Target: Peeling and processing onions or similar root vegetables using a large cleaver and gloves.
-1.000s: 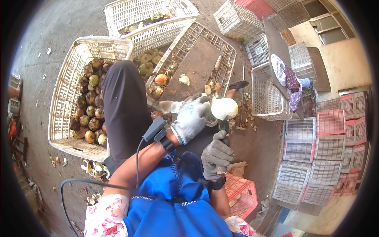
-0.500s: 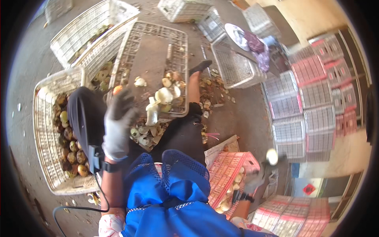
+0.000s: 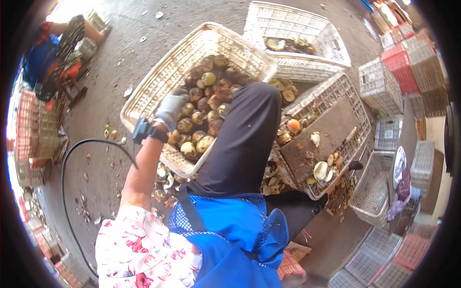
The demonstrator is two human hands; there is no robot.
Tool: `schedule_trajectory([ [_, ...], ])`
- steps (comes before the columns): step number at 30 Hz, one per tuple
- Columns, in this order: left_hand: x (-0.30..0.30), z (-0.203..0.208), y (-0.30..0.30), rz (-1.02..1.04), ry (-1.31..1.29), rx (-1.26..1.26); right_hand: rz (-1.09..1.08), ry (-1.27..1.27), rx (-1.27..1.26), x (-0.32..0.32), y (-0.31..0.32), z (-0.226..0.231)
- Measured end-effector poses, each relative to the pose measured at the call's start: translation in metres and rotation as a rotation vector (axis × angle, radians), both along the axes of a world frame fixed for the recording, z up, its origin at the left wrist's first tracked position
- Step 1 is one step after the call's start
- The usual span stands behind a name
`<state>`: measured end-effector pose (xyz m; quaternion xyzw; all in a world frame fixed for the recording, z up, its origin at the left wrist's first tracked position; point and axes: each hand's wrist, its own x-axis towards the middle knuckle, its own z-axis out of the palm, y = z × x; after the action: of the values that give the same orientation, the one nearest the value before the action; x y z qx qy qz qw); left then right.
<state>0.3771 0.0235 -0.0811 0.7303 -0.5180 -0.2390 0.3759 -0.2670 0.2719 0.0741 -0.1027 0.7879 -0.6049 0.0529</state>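
We see a grey knitted cloth glove [image 3: 171, 106], a white plastic lattice crate [image 3: 158, 81], rough matt brown husked fruits [image 3: 209, 103], and a blue mesh apron [image 3: 230, 225].

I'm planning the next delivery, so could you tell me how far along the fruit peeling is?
Done: a few peeled white fruits lie in the tilted crate. In hand: the gloved left hand reaches into the white basket. Left: that basket's many unpeeled brown fruits. The right hand isn't visible.

Crate rim [image 3: 144, 103] and raised knee [image 3: 254, 120] hem the fruit pile [image 3: 206, 110]; open from above
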Motion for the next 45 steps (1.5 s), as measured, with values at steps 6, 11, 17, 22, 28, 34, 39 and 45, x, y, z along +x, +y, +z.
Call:
schedule_trajectory([
  [6, -0.075, 0.038, -0.017, -0.475, 0.175, 0.798, 0.486, -0.229, 0.185, 0.029, -0.134, 0.045],
  [11, -0.118, 0.010, -0.004, -0.761, -0.221, 0.840, 0.762, -0.512, 0.002, 0.103, -0.257, 0.010],
  [17, -0.121, -0.002, 0.023, -0.794, -0.324, 0.581, 0.814, -0.424, 0.047, 0.157, -0.291, -0.045],
  [22, -0.124, -0.008, 0.018, -0.681, -0.168, 0.575, 0.668, -0.515, -0.076, 0.148, -0.288, -0.052],
  [28, -0.084, -0.068, 0.019, -0.127, 0.414, 0.455, 0.688, -0.549, -0.132, 0.147, -0.290, -0.055],
  [34, -0.087, 0.124, -0.022, 0.064, 1.050, -0.013, 0.929, -0.606, 0.092, 0.137, -0.276, -0.031],
  [39, -0.197, 0.217, -0.066, -0.265, 1.047, 0.119, 1.063, -0.037, 0.384, 0.095, -0.263, -0.038],
  [45, -0.324, 0.198, -0.060, -0.660, 1.221, 0.443, 1.095, 0.076, 0.289, 0.098, -0.225, -0.013],
])
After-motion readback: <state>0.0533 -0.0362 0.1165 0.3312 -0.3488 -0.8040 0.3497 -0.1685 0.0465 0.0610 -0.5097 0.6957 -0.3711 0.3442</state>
